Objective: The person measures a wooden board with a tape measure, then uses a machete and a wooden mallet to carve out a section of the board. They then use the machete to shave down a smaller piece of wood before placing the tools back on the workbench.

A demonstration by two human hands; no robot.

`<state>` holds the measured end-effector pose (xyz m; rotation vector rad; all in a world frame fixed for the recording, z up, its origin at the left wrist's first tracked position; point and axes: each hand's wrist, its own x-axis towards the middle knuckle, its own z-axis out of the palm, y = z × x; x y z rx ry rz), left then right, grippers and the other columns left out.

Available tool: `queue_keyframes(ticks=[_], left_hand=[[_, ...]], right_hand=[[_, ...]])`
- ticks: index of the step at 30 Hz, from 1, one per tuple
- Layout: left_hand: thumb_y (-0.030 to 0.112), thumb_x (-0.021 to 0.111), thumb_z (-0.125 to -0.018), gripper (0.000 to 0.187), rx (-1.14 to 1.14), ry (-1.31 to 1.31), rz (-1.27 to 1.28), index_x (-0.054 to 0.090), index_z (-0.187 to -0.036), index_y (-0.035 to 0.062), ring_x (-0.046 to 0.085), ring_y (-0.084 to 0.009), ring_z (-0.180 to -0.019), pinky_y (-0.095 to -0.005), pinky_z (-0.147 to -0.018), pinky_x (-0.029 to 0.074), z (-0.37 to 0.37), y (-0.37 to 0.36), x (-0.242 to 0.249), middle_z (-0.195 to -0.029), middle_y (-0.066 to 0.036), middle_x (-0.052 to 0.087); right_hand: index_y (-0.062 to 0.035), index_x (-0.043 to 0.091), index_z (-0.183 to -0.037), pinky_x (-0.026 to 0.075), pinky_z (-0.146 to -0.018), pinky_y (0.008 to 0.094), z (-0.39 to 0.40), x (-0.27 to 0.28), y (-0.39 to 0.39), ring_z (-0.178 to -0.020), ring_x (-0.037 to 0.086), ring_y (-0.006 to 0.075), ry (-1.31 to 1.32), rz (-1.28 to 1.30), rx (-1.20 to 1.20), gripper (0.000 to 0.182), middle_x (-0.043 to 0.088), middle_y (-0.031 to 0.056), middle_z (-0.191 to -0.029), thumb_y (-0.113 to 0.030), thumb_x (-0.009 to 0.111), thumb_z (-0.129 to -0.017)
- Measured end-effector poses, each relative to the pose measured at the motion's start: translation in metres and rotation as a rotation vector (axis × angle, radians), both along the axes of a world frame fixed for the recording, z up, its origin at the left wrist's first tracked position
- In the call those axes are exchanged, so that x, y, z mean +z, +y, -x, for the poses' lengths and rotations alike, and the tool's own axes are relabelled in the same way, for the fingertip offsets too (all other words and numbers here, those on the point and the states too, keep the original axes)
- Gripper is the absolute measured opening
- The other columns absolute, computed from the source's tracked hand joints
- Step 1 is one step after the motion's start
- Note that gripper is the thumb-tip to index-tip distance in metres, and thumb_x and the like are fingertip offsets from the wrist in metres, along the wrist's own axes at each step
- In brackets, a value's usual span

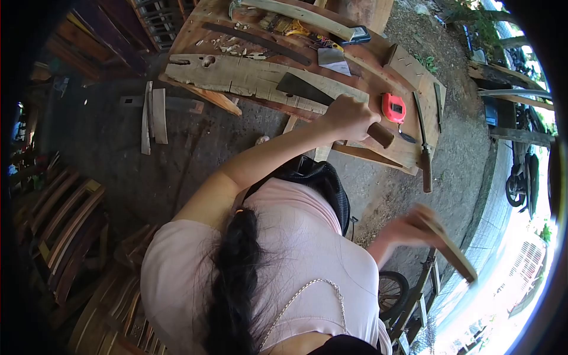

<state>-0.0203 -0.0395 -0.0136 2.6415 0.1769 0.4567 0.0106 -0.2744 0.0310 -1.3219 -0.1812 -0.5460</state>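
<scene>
My left hand (349, 118) grips a wide chisel by its wooden handle (381, 136). The dark, flared blade (302, 89) lies over a weathered wooden plank (236, 77) near the edge of the workbench (384, 65). Off to the right, away from the bench, my right hand (408, 228) is closed round a flat wooden stick (447, 251); both are blurred by motion. A red tape measure (394, 107) sits just beyond my left hand. To its right, a long file (424, 139) with a wooden handle sticks out past the bench edge.
Across the bench lie a long dark metal strip (260, 44), a yellow-handled brush (287, 26), a grey sheet (334, 61), a curved wooden piece (302, 18) and wood chips. Wood pieces (158, 115) are on the floor at left. Curved slatted parts (68, 219) stand lower left.
</scene>
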Motion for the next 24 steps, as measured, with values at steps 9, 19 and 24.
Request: queue_keyframes(ticks=[9, 19, 24], left_hand=[[0.021, 0.067, -0.055, 0.032, 0.201, -0.016, -0.028, 0.067, -0.087, 0.0215, 0.063, -0.0244, -0.060, -0.0374, -0.055, 0.049, 0.032, 0.056, 0.005, -0.064, -0.004, 0.063], [0.024, 0.068, -0.061, 0.034, 0.340, 0.051, -0.094, 0.067, -0.094, 0.0207, 0.064, -0.0267, -0.062, -0.0398, -0.062, 0.051, 0.073, 0.112, -0.007, -0.067, -0.010, 0.064], [0.022, 0.067, -0.060, 0.030, 0.345, -0.008, -0.048, 0.067, -0.090, 0.0188, 0.064, -0.0268, -0.065, -0.0383, -0.062, 0.051, 0.088, 0.123, 0.007, -0.068, -0.009, 0.064]], right_hand=[[-0.0090, 0.037, -0.091, 0.032, -0.038, 0.0202, -0.003, 0.030, 0.016, -0.044, 0.039, 0.0074, 0.283, 0.413, 0.264, 0.032, 0.045, 0.0026, -0.058, -0.040, 0.030, -0.096], [-0.0105, 0.043, -0.083, 0.029, -0.036, 0.0218, 0.035, 0.006, 0.079, -0.043, 0.035, 0.0051, 0.394, 0.405, 0.648, 0.027, 0.035, -0.0024, -0.051, -0.036, 0.047, -0.092], [-0.0088, 0.043, -0.085, 0.034, -0.047, 0.0224, 0.055, -0.013, 0.132, -0.043, 0.037, 0.0078, 0.122, 0.045, 0.338, 0.038, 0.040, -0.0014, -0.052, -0.046, 0.040, -0.092]])
